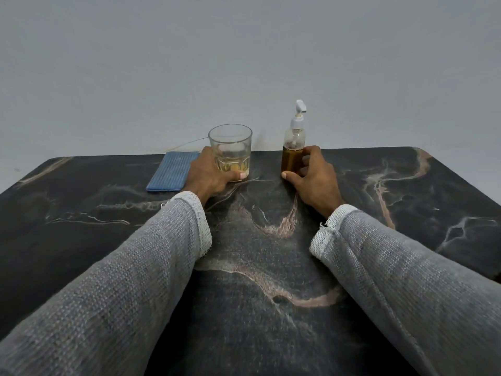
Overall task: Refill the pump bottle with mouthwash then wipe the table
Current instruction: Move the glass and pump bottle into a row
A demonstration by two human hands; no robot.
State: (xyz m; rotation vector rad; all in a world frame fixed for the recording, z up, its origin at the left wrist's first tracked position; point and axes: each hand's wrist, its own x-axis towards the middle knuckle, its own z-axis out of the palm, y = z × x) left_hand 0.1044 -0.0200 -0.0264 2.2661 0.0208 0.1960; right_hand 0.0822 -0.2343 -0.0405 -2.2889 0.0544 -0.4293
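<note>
A clear glass tumbler (231,147) with a little pale yellow mouthwash in its bottom stands on the dark marble table (257,267). My left hand (208,175) grips its lower part from the left, thumb across the front. To the right stands a clear pump bottle (293,147) with a white pump head, about half full of brown liquid. My right hand (314,177) holds its base from the right, fingers curled behind it and thumb low in front. A folded blue cloth (170,170) lies flat just left of the glass.
A plain grey wall rises right behind the table's far edge. The table's rounded corners show at far left and far right. Both my grey knitted sleeves lie over the near half of the table.
</note>
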